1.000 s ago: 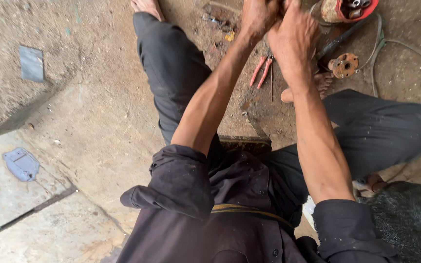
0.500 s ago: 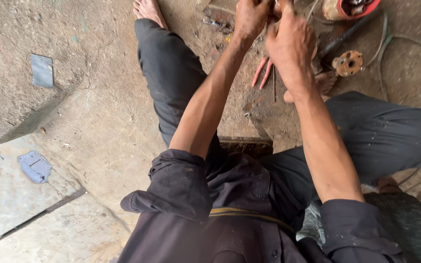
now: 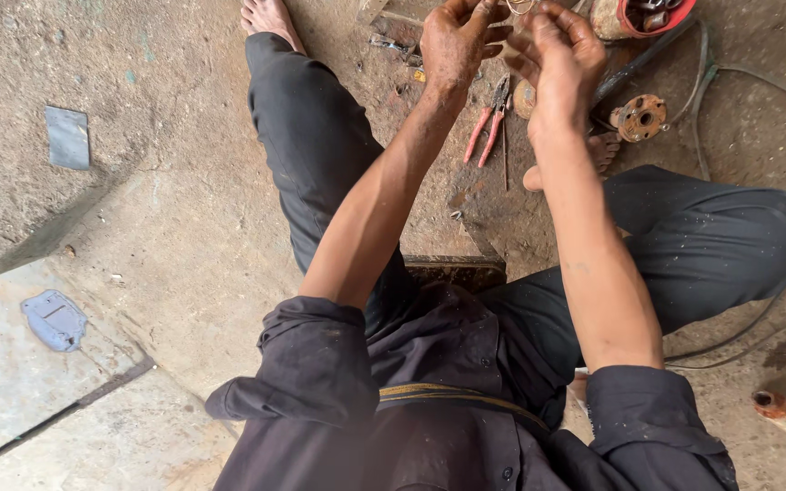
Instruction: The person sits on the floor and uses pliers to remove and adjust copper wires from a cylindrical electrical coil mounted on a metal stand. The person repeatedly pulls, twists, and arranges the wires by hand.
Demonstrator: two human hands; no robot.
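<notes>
rolled dark sleeves [image 3: 320, 355] nearest, forearms reaching away | red-handled pliers [image 3: 488, 123] on dirt floor [image 3: 184, 227] just below and between hands | left hand [image 3: 455, 41] and right hand [image 3: 561, 55] raised together, fingertips pinched on small thin metal ring [image 3: 519, 5] at frame's top edge | rusty round flange [image 3: 640, 116] right of right hand

Both hands meet at the top, left hand [image 3: 455, 41] beside right hand [image 3: 559, 56], pinching a small ring [image 3: 518, 6] between them. Pliers [image 3: 488, 118] lie on the floor just below, between the legs. A flange disc [image 3: 639, 116] sits right of the right hand, cable [image 3: 739, 82] looping beyond it. Far left, a flat plate [image 3: 67, 137] lies behind a bracket [image 3: 54, 319]
</notes>
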